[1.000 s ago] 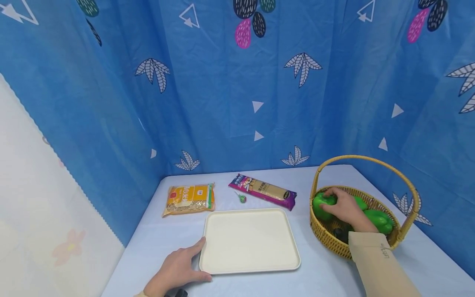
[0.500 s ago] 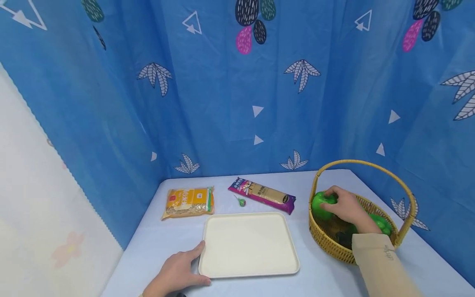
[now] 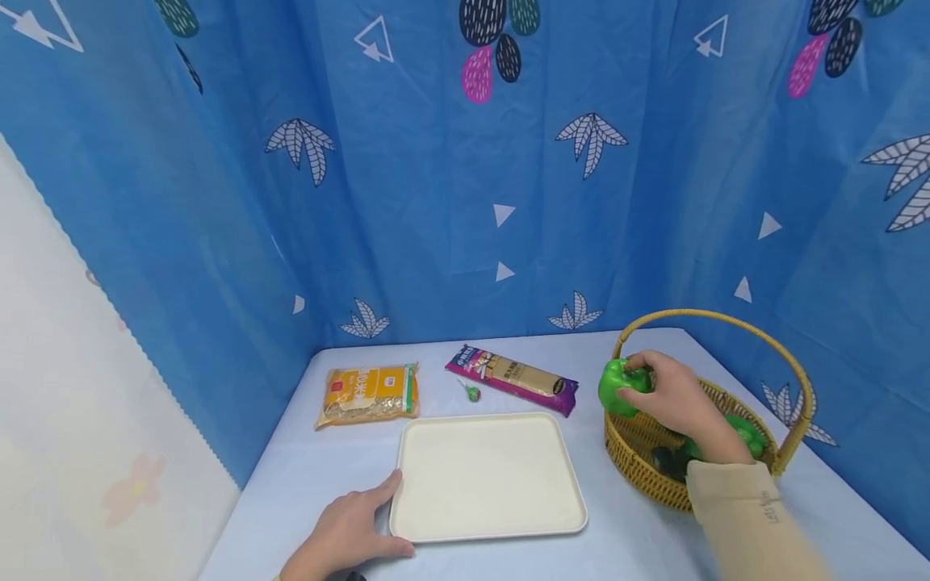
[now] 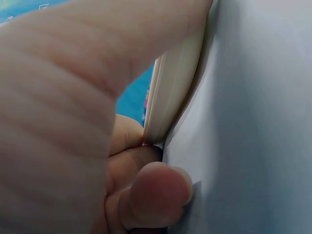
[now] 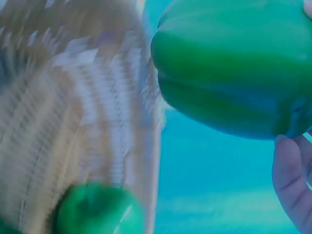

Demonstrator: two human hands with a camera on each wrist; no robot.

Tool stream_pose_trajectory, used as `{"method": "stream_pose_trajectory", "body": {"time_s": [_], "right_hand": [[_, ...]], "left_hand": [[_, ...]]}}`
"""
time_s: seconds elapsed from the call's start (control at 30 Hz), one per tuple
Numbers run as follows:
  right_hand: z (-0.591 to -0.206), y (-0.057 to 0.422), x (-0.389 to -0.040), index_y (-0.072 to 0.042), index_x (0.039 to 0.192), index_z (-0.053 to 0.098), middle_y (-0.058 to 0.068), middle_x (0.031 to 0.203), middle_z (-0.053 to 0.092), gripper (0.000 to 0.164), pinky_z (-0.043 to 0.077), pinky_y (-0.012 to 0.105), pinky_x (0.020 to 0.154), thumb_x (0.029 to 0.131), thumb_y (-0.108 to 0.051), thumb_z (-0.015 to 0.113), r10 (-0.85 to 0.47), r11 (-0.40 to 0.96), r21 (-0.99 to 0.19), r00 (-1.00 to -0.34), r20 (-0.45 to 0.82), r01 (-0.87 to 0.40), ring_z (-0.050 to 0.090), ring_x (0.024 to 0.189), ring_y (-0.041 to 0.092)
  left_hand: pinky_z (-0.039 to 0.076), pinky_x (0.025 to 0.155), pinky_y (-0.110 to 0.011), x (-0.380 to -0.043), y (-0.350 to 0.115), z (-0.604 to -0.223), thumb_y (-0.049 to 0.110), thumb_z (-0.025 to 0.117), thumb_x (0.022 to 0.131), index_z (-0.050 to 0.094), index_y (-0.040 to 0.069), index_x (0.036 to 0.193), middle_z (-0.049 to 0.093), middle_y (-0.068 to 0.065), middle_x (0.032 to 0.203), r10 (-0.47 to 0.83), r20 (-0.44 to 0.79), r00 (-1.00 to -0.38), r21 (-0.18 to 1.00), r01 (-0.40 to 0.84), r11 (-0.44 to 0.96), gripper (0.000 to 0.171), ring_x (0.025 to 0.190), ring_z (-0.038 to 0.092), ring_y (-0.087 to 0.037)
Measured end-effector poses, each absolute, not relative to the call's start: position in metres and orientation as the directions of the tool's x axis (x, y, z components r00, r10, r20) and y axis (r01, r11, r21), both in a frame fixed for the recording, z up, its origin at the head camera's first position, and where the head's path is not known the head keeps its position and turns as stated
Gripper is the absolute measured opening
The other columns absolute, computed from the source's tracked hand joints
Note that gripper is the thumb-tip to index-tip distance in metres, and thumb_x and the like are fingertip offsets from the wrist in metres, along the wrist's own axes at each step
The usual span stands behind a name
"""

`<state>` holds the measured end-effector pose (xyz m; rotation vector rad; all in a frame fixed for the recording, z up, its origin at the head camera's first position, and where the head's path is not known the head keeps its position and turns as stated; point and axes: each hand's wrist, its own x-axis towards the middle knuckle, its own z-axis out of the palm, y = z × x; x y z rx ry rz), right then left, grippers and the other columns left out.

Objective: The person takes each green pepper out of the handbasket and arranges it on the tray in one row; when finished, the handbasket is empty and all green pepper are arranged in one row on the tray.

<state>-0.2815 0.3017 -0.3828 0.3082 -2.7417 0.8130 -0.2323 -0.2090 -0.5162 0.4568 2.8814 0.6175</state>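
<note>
My right hand point(image 3: 672, 395) holds a green bell pepper point(image 3: 616, 386) between thumb and fingers, raised over the left rim of a wicker basket point(image 3: 649, 479). In the right wrist view the bell pepper point(image 5: 229, 68) fills the upper right, with fingertips at its end. Below it, inside the basket, lie another green pepper point(image 3: 747, 436) and something dark point(image 3: 667, 461), partly hidden by the wrist. My left hand point(image 3: 349, 528) rests at the left side of a cream tray point(image 3: 487, 476), thumb near its front left corner. The left wrist view shows fingers touching the tray's edge point(image 4: 170, 92).
Behind the tray lie a yellow bag of grain point(image 3: 369, 394), a purple noodle packet point(image 3: 514, 378) and a small green lollipop-like thing point(image 3: 473, 394). The basket's tall handle point(image 3: 715, 316) arches over the right side. A blue curtain point(image 3: 450, 202) hangs behind the table.
My right hand has lifted the green bell pepper from inside the basket up and slightly left to its rim. The left hand stays at the tray.
</note>
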Motion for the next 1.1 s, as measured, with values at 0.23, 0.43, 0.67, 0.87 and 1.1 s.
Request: {"method": "stream_pose_trajectory", "body": {"time_s": [0.23,0.43,0.67,0.87,1.1], "right_hand": [[-0.382,0.229,-0.291,-0.007,0.115,0.063,0.02,0.131,0.063,0.034,0.059,0.031,0.065,0.089,-0.019,0.081,-0.247,0.701,-0.586,-0.909,0.336,-0.407,0.063,0.087,0.024],[-0.4,0.149,-0.307,-0.015,0.113,0.065,0.007,0.12,0.066,0.03,0.062,0.038,0.081,0.089,-0.02,0.082,-0.368,0.592,-0.669,-0.889,0.273,-0.45,0.064,0.099,0.024],[-0.428,0.066,-0.327,-0.017,0.116,0.066,-0.001,0.12,0.068,0.034,0.059,0.04,0.095,0.088,-0.026,0.084,-0.5,0.589,-0.643,-0.846,0.187,-0.49,0.062,0.107,0.016],[-0.44,0.029,-0.338,-0.016,0.118,0.065,-0.001,0.124,0.068,0.035,0.058,0.033,0.099,0.089,-0.026,0.084,-0.525,0.621,-0.613,-0.84,0.137,-0.488,0.062,0.11,0.013],[-0.442,0.015,-0.342,-0.017,0.117,0.065,-0.003,0.119,0.068,0.036,0.058,0.033,0.098,0.087,-0.026,0.085,-0.512,0.647,-0.597,-0.851,0.12,-0.473,0.062,0.107,0.012]], "left_hand": [[0.055,0.093,-0.061,-0.231,-0.214,-0.514,0.084,0.076,0.063,0.047,0.011,0.155,0.065,-0.011,0.141,0.321,-0.096,-0.942,0.419,0.254,0.872,0.121,0.119,0.067,-0.038],[0.056,0.093,-0.06,-0.233,-0.213,-0.515,0.084,0.076,0.064,0.047,0.011,0.155,0.065,-0.01,0.142,0.332,-0.088,-0.939,0.418,0.267,0.868,0.12,0.119,0.067,-0.038],[0.056,0.094,-0.058,-0.236,-0.21,-0.516,0.086,0.075,0.063,0.048,0.012,0.155,0.064,-0.008,0.143,0.324,-0.083,-0.942,0.422,0.261,0.868,0.121,0.121,0.066,-0.035],[0.057,0.092,-0.057,-0.234,-0.209,-0.516,0.086,0.073,0.064,0.048,0.01,0.154,0.064,-0.009,0.143,0.339,-0.077,-0.938,0.427,0.276,0.861,0.12,0.119,0.068,-0.035],[0.059,0.089,-0.055,-0.232,-0.21,-0.517,0.087,0.071,0.065,0.048,0.01,0.154,0.065,-0.009,0.142,0.345,-0.059,-0.937,0.413,0.292,0.862,0.12,0.117,0.068,-0.034]]}}
